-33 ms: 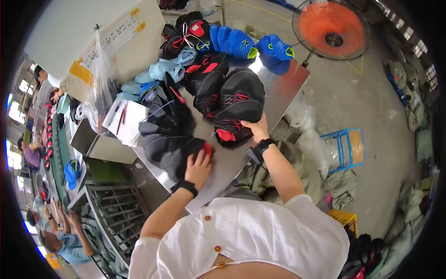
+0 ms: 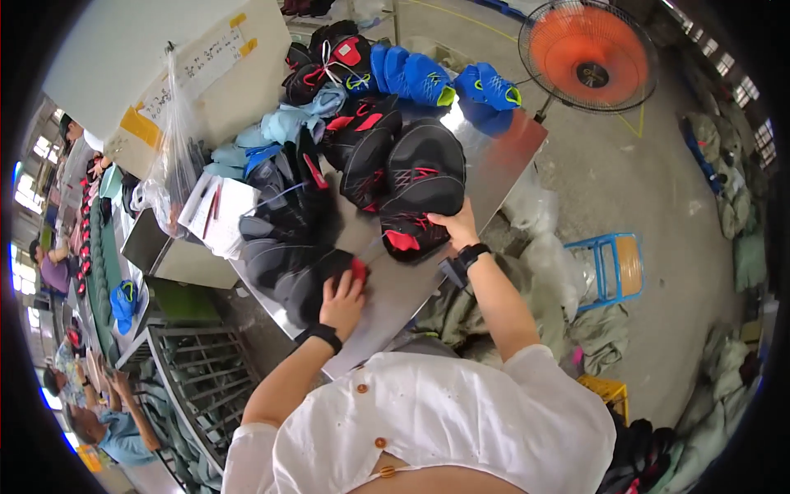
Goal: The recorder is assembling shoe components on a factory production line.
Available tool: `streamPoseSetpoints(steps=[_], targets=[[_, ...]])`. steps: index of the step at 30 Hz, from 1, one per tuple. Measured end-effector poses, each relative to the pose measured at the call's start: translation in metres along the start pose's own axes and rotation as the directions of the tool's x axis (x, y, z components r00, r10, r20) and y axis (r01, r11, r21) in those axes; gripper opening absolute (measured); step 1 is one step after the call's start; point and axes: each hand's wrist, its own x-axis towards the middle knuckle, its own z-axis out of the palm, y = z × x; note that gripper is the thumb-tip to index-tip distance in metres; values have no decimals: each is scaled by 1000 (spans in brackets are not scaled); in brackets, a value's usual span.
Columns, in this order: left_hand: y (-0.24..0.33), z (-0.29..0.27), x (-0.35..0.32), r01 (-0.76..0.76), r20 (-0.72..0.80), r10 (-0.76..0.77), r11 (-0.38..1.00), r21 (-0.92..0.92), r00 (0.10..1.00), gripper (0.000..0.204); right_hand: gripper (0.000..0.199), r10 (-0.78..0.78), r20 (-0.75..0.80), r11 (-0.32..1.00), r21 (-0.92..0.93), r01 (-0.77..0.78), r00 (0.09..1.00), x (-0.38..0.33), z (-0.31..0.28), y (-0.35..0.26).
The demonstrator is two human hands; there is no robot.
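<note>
Black shoe uppers with red details, overlapping in a row (image 2: 424,177), lie on the metal table (image 2: 378,325) in front of me. My right hand (image 2: 457,229) grips the near end of this row, thumb on top beside the red lining and the other fingers hidden beneath. To the left is another overlapping bunch of black and dark grey uppers (image 2: 280,267). My left hand (image 2: 341,309) lies on its near end by a red patch, fingers spread and its thumb not clearly visible.
Light blue uppers (image 2: 292,123) and bright blue uppers (image 2: 411,74) lie along the table's far side. Papers with a pen (image 2: 220,210) rest at the left edge. An orange fan (image 2: 588,58) and a blue-framed stool (image 2: 613,267) stand right. People work far left.
My left hand and the uppers under it sit slightly farther left. My right hand keeps its grip, and the whole view has shifted a little.
</note>
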Motion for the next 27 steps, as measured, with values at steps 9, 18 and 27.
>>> streamPoseSetpoints(steps=[9,18,27], targets=[[9,2,138,593,272,-528,686,-422,805,70,71,37,111,999,-19,-35,993,-1,8,-6],[-46,-9,68,105,308,-535,-375,-921,787,28,62,-74,31,985,-151,78,997,25,-8,-2],[-22,-22,25,-607,-11,-773,-489,-627,634,25,68,32,191,996,-87,-16,981,62,-35,-30]])
